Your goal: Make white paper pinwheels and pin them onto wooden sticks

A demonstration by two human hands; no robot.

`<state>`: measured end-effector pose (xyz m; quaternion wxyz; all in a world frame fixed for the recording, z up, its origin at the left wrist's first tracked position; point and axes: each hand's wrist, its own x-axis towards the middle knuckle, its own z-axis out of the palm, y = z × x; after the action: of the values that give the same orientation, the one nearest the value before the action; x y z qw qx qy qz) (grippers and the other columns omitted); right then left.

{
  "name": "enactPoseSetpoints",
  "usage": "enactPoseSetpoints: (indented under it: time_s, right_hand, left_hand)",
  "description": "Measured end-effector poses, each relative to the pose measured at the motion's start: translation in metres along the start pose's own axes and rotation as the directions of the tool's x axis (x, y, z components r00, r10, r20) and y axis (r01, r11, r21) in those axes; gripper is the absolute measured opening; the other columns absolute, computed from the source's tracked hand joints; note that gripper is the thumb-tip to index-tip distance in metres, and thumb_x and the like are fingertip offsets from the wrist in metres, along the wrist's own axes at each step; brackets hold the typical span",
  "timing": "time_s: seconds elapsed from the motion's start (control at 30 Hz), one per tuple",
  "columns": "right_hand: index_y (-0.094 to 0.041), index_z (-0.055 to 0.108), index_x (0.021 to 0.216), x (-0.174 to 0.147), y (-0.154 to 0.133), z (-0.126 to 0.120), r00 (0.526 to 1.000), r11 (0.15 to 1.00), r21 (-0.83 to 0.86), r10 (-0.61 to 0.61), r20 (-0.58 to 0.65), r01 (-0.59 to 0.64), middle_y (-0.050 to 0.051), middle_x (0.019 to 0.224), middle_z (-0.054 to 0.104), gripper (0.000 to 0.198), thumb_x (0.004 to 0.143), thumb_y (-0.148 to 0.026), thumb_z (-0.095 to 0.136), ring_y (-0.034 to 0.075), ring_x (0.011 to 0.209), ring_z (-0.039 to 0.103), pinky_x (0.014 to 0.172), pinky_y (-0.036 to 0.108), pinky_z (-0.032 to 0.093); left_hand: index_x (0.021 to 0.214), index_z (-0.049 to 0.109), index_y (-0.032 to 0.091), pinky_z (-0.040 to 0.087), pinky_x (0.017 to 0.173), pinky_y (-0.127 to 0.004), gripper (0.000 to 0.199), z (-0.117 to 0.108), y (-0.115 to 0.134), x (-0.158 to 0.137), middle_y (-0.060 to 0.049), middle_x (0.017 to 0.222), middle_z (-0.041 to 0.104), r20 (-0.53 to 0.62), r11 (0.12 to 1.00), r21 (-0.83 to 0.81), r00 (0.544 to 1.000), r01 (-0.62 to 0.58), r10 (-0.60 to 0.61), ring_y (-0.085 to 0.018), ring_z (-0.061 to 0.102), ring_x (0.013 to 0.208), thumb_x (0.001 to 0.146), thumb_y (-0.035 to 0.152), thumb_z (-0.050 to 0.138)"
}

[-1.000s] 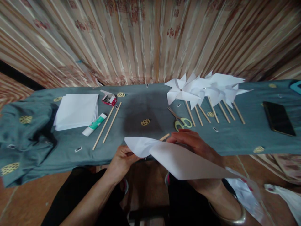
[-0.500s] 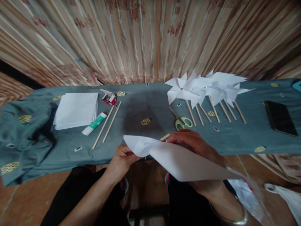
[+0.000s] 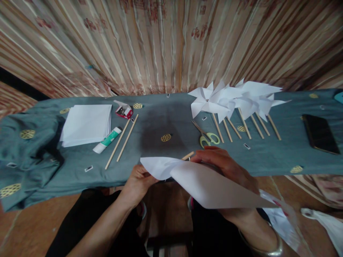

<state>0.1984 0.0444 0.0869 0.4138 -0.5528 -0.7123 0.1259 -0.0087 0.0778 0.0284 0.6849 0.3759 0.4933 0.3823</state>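
A white paper pinwheel (image 3: 206, 185) is between my two hands, seen nearly edge-on above the table's front edge. My left hand (image 3: 140, 180) pinches it at the left, beside a curled blade; the fingertips are partly behind the paper. My right hand (image 3: 223, 162) is bent round it from behind, the fingers near its centre and much of the palm hidden by the large blade. The tip of a wooden stick (image 3: 188, 155) pokes out by the right fingertips; the rest of that stick is covered.
Left on the cloth-covered table (image 3: 177, 121) are stacked white paper (image 3: 85, 125), a glue tube (image 3: 107, 140), a red box of small metal pins (image 3: 124, 110) and two wooden sticks (image 3: 127, 138). Right are scissors (image 3: 209, 138), several finished pinwheels (image 3: 207, 100) and a phone (image 3: 320, 134).
The pinwheel's left blade has tipped down very slightly. Both hands keep nearly the same place and grip, and the things on the table lie as before.
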Motion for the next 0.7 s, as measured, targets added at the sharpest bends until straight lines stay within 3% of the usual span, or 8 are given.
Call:
enactPoseSetpoints:
  time_s: [0.3, 0.47, 0.6, 0.7]
  right_hand:
    - [-0.026, 0.066, 0.096, 0.002, 0.000, 0.004, 0.999, 0.993, 0.116, 0.040, -0.016, -0.038, 0.002, 0.088, 0.075, 0.014, 0.087, -0.035, 0.061, 0.023, 0.089, 0.072, 0.093, 0.039, 0.056]
    - [-0.024, 0.066, 0.097, 0.000, 0.001, 0.006, 0.992, 0.972, 0.200, 0.128, 0.002, -0.126, 0.003, 0.087, 0.074, 0.018, 0.082, -0.035, 0.064, 0.023, 0.086, 0.072, 0.080, 0.038, 0.059]
    - [-0.024, 0.066, 0.103, 0.002, 0.003, 0.009, 0.965, 0.947, 0.218, 0.254, -0.067, -0.234, 0.001, 0.089, 0.075, 0.025, 0.078, -0.023, 0.067, 0.018, 0.079, 0.072, 0.067, 0.028, 0.059]
    - [-0.023, 0.068, 0.100, 0.005, 0.007, 0.012, 0.946, 0.918, 0.261, 0.321, -0.046, -0.299, 0.000, 0.087, 0.075, 0.026, 0.074, -0.017, 0.069, 0.016, 0.076, 0.072, 0.064, 0.024, 0.057]
  left_hand:
    - [0.073, 0.080, 0.018, 0.054, 0.075, -0.034, 0.022, -0.005, -0.003, -0.001, -0.005, 0.069, 0.075, 0.045, 1.000, 0.009, 0.999, 0.022, -0.022, -0.022, 0.069, 0.070, 0.054, 0.026, 0.087]
    - [0.079, 0.080, 0.020, 0.052, 0.074, -0.029, 0.024, -0.011, -0.010, 0.000, -0.004, 0.073, 0.076, 0.054, 1.000, 0.002, 0.998, 0.017, -0.017, -0.019, 0.067, 0.071, 0.056, 0.023, 0.086]
    - [0.076, 0.080, 0.020, 0.050, 0.074, -0.027, 0.014, -0.011, -0.011, -0.001, -0.005, 0.080, 0.075, 0.079, 0.999, 0.047, 0.997, 0.007, -0.011, -0.018, 0.066, 0.077, 0.063, 0.024, 0.084]
    - [0.072, 0.080, 0.020, 0.048, 0.069, -0.024, 0.010, -0.006, -0.008, -0.003, -0.006, 0.084, 0.074, 0.118, 0.999, 0.040, 0.993, 0.004, -0.009, -0.015, 0.063, 0.074, 0.065, 0.026, 0.083]
